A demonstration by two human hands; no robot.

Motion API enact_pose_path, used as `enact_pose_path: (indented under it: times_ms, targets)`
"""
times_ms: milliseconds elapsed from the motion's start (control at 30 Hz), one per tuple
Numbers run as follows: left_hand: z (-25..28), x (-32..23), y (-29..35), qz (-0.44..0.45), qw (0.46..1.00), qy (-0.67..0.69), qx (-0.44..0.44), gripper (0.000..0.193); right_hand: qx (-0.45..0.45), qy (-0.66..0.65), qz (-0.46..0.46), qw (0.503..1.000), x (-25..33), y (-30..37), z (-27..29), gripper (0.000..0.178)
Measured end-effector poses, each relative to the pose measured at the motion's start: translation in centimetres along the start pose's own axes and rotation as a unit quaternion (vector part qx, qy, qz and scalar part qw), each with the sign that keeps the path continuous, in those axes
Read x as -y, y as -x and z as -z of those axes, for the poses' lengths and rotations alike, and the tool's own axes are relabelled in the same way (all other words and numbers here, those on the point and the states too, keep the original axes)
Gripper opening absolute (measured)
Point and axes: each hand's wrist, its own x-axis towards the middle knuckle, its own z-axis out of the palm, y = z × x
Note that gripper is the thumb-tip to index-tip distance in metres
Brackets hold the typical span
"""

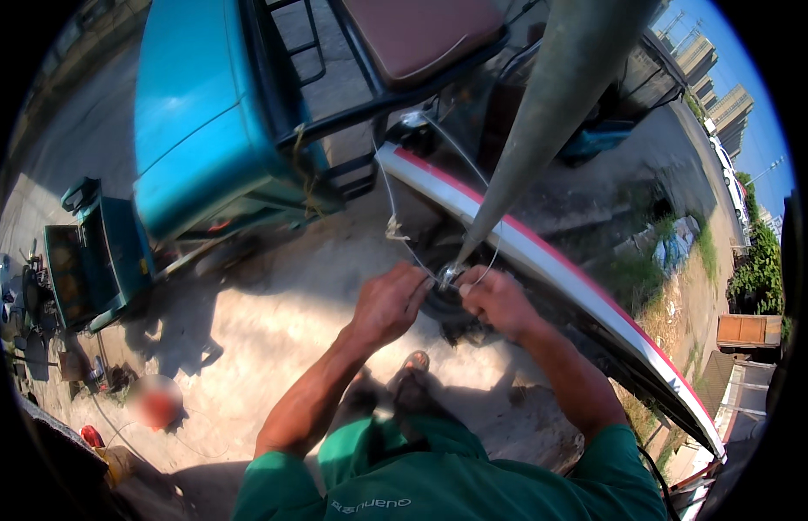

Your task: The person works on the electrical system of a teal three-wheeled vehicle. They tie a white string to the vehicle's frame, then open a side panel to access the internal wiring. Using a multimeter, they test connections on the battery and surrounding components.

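Near the lower end of a grey metal pole (543, 113), my two hands work on either side of a shiny metal fitting (447, 276). My left hand (391, 302) is closed, its fingertips pinching a thin white cord (390, 195) that comes down from above and has a knot partway along. On the other side, my right hand (501, 302) is pinched on a thin wire (496, 252) that curves down beside the pole. Fingers partly hide what lies right at the fitting.
At upper left stands a blue-green vehicle body (195, 130) beside a brown padded seat (421, 35) on a dark frame. A long white panel with a red edge (543, 247) slants to the lower right. A blurred red object (156, 404) lies on the concrete ground (265, 330).
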Motion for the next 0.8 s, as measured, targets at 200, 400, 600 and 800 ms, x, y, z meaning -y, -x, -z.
enact_pose_path:
  times_ms: [200, 400, 600, 800]
  targets:
    - [-0.7, 1.0, 0.1, 0.059, 0.992, 0.105, 0.039, 0.015, 0.051, 0.133, -0.047, 0.989, 1.1, -0.3, 1.7, 0.021]
    - [1.7, 7.6, -2.9, 0.085, 0.995, 0.048, -0.005, 0.016, -0.045, 0.011, -0.010, 0.999, 5.2, -1.0, 8.1, 0.023]
    - [3.9, 6.7, -4.1, 0.067, 0.997, 0.029, 0.010, 0.014, -0.052, 0.104, 0.008, 0.993, 5.8, 1.2, 11.7, 0.025]
    - [-0.1, 4.5, 1.4, 0.108, 0.982, 0.151, 0.015, 0.015, 0.006, 0.087, 0.004, 0.996, 4.5, 2.2, 9.7, 0.024]
